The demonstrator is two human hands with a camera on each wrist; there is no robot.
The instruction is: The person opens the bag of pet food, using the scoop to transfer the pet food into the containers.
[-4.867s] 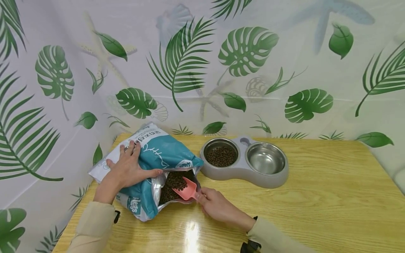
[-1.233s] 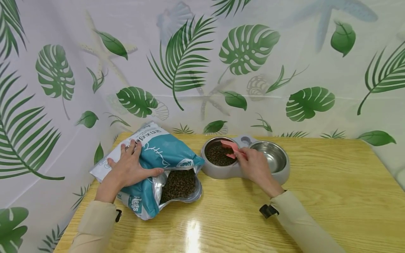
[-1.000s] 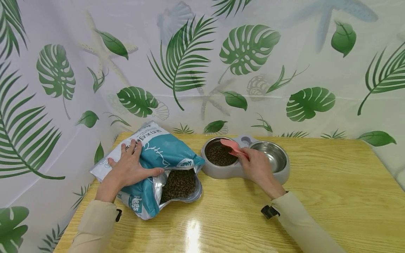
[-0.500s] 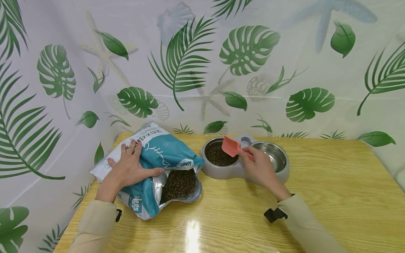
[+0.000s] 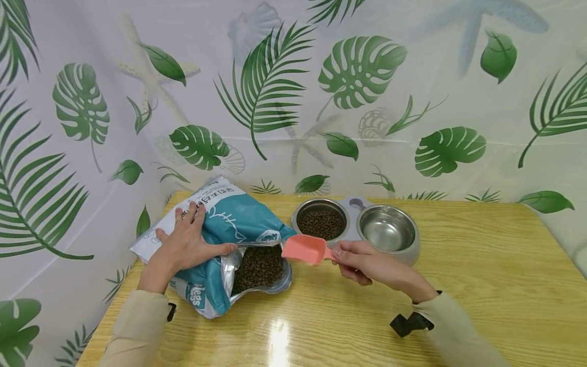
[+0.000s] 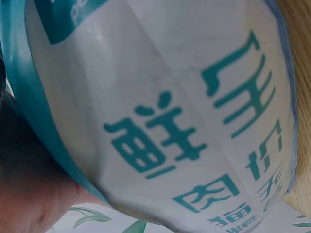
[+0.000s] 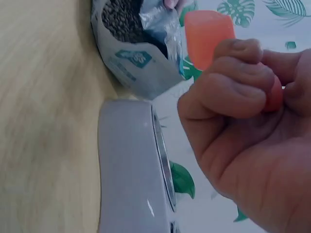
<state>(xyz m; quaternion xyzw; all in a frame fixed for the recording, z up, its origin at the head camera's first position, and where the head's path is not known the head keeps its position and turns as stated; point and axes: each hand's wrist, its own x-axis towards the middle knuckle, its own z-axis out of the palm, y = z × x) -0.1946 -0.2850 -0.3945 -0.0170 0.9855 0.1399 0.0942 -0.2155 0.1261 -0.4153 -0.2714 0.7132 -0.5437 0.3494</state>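
table (image 5: 481,265): I see all on it | kibble bag (image 5: 229,224) on side, L hand (image 5: 185,244) flat, fingers spread, pinning it so mouth gapes | twin bowl (image 5: 353,244) beside, L cup has kibble | R hand (image 5: 367,262) pinches pink scoop (image 5: 304,248) handle, betw bag & bowl, looks empty

The only writing here is on the feed bag (image 5: 229,224) lying at the left of the counter. Near its lower corner, white letters on teal read "legs", the start of the word hidden in a fold. The left wrist view shows its white panel (image 6: 184,121) printed with large teal Chinese characters, turned sideways and too distorted to read.
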